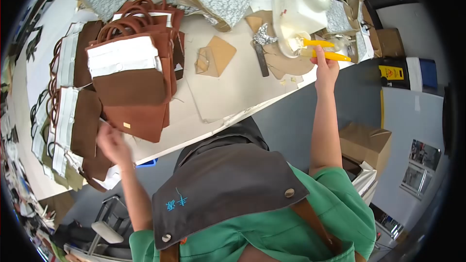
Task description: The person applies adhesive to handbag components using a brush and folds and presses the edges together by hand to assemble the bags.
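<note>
My right hand (326, 65) is closed around a yellow-handled brush (337, 57) at the table's right edge; its head points at a white glue cup (287, 48). A second yellow handle (318, 43) reaches out of that cup, where whitish paste shows. My left hand (114, 144), smeared by motion, is by the lower edge of the brown leather pieces (85, 123) on the left. Whether its fingers grip anything cannot be made out. Just above it lies a stack of reddish-brown handled bag panels (138, 116), topped by a dark brown flap with a white strip (124, 56).
Behind the cup stands a white spouted bottle (301, 7). A dark flat tool (260, 59) and tan leather scraps (221, 53) lie on the pale table (218, 99). Grey-patterned bag parts (225, 0) line the back. A cardboard box (366, 140) sits below, on the right.
</note>
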Motion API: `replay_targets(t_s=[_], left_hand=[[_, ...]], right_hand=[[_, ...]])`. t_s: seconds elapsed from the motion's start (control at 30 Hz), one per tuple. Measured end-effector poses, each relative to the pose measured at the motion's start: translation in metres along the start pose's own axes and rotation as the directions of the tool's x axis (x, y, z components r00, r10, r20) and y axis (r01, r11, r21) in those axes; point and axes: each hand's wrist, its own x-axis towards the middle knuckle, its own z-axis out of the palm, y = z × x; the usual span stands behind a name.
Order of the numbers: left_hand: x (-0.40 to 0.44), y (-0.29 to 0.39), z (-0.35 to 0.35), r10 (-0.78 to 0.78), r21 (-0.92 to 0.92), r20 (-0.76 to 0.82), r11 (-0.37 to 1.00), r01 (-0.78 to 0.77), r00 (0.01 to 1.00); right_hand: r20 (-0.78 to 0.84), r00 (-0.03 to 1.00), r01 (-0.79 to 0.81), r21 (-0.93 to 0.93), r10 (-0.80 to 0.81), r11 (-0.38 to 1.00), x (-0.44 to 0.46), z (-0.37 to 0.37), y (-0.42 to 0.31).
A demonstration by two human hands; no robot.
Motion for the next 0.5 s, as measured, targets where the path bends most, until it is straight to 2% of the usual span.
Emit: replay_targets(t_s=[0.03, 0.07, 0.1, 0.17, 0.2, 0.23, 0.3, 0.37, 0.43, 0.5], left_hand=[[-0.014, 0.026, 0.017, 0.072, -0.111, 0.164, 0.992, -0.054, 0.984], [-0.035, 0.048, 0.036, 0.108, -0.239, 0.371, 0.971, -0.018, 0.922], [-0.049, 0.061, 0.054, 0.268, -0.267, 0.460, 0.951, -0.155, 0.846], [-0.056, 0.096, 0.077, 0.295, -0.319, 0.516, 0.937, -0.140, 0.804], [-0.058, 0.101, 0.084, 0.299, -0.322, 0.516, 0.936, -0.142, 0.803], [-0.061, 0.104, 0.092, 0.283, -0.270, 0.533, 0.950, -0.156, 0.797], [-0.065, 0.104, 0.098, 0.269, -0.216, 0.555, 0.961, -0.176, 0.787], [-0.064, 0.101, 0.102, 0.283, -0.165, 0.565, 0.959, -0.230, 0.775], [-0.067, 0.098, 0.106, 0.275, -0.152, 0.563, 0.961, -0.230, 0.779], [-0.067, 0.096, 0.111, 0.272, -0.146, 0.553, 0.962, -0.229, 0.788]], right_hand=[[-0.009, 1.000, -0.020, -0.010, 0.020, 1.000, 0.007, -0.005, 0.006], [-0.006, 1.000, 0.012, 0.021, -0.012, 1.000, 0.012, -0.006, 0.011], [-0.017, 1.000, 0.010, 0.019, -0.009, 1.000, 0.018, -0.006, 0.016], [0.007, 0.996, 0.084, -0.030, -0.084, 0.996, 0.029, -0.003, 0.026], [0.004, 0.996, 0.085, 0.014, -0.085, 0.996, 0.034, 0.001, 0.031], [-0.001, 0.996, 0.084, 0.013, -0.084, 0.996, 0.041, 0.005, 0.037], [0.026, 0.993, 0.115, -0.114, -0.113, 0.987, 0.053, 0.011, 0.054], [0.040, 0.993, 0.113, -0.115, -0.109, 0.987, 0.063, 0.019, 0.066], [0.120, 0.990, 0.116, -0.381, -0.075, 0.917, 0.065, 0.020, 0.073], [0.108, 0.990, 0.116, -0.323, -0.085, 0.939, 0.064, 0.017, 0.066]])
